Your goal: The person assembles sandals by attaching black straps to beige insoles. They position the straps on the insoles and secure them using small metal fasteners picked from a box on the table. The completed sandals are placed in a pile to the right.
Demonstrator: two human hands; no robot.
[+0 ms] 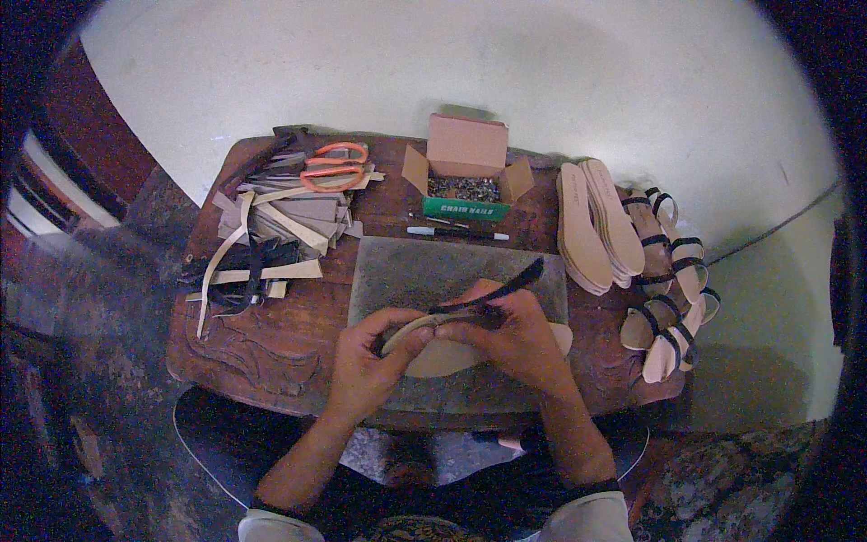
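Note:
Over the grey mat (388, 271), both my hands are closed on a strap (404, 331), bent round with its beige side showing. My left hand (368, 355) pinches the curved part, thumb on top. My right hand (524, 343) grips it from the other side, its thumb close to the left one. A dark strip (524, 275) sticks out above the right hand towards the upper right; whether it is the same piece, I cannot tell. Beneath the hands a beige insole (444, 359) lies flat on the mat, partly covered by them.
Strap strips (293, 226) are heaped at the left, with orange-handled scissors (336, 167) on top. An open box of nails (465, 206) stands at the back, a marker (456, 233) before it. Stacked insoles (587, 230) and strapped sandals (664, 244) line the right side.

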